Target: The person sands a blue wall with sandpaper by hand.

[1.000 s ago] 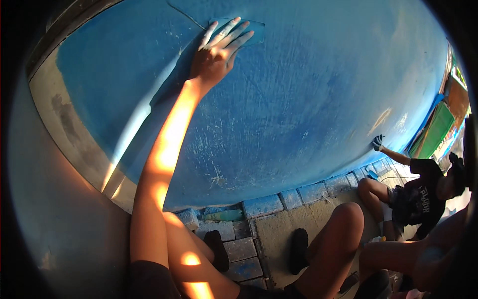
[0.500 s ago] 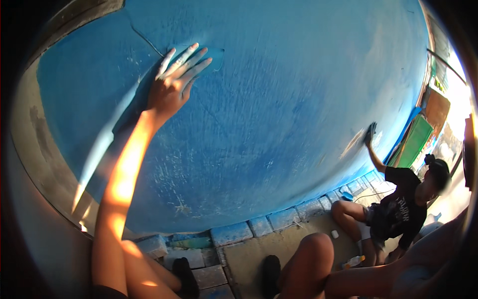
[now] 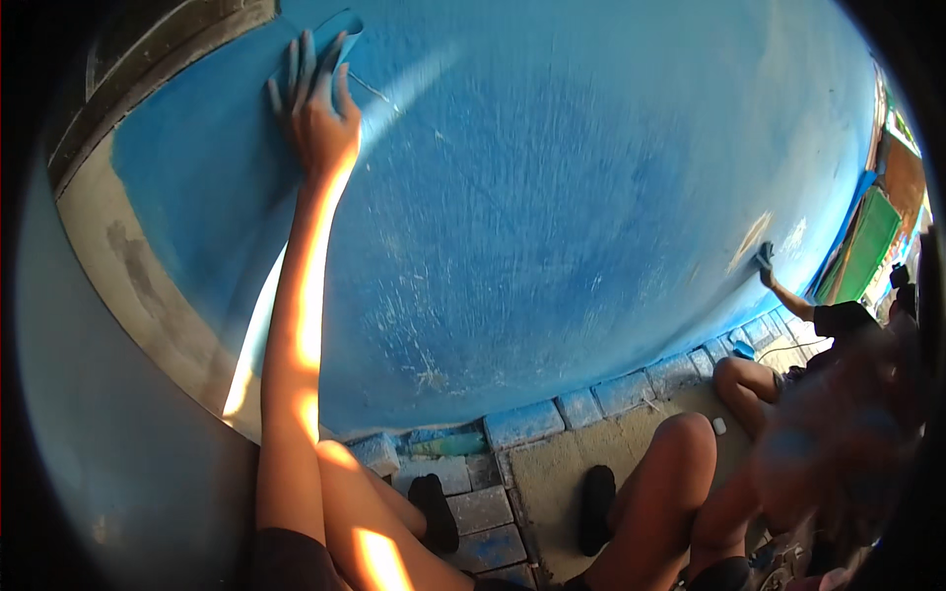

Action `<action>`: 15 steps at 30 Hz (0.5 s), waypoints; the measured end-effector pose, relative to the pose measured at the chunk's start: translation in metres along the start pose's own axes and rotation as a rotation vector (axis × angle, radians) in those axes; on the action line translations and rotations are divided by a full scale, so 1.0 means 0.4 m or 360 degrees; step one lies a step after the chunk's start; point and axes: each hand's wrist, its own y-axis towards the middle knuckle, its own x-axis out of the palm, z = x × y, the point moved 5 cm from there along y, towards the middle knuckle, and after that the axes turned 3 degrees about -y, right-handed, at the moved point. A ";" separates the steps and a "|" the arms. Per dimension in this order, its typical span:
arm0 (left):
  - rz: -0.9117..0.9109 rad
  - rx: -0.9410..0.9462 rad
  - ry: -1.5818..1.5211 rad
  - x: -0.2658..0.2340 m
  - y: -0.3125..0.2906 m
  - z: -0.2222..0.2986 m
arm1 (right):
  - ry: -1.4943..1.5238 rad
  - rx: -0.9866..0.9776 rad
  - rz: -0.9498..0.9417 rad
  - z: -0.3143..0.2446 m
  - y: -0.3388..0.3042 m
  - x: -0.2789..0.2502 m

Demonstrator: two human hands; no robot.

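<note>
My left hand (image 3: 323, 126) is raised against the upper left of a blue painted wall (image 3: 532, 217), its fingers pointing up. It holds a thin blue sheet of sandpaper (image 3: 345, 30) against the surface, and the upper end of the sheet curls away beside the fingertips. Pale scratches and scuffs mark the paint below. At the lower right my right hand (image 3: 828, 448) is raised near my knee, smeared by motion; its fingers cannot be made out.
To the right a co-worker in a dark shirt (image 3: 845, 320) sits with a hand (image 3: 766, 262) on the wall. Grey bricks (image 3: 623, 391) line the wall's foot. A wooden frame (image 3: 168, 69) borders the upper left. A green panel (image 3: 867, 241) leans at far right.
My left hand has moved up the wall toward the frame, and the sandpaper that lay flat now curls. My right hand has come up blurred at the lower right. The view has shifted.
</note>
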 end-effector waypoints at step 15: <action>-0.0500 0.0299 -0.0286 0.086 -0.069 0.246 | -0.0721 0.1696 -0.3597 0.706 -0.831 0.153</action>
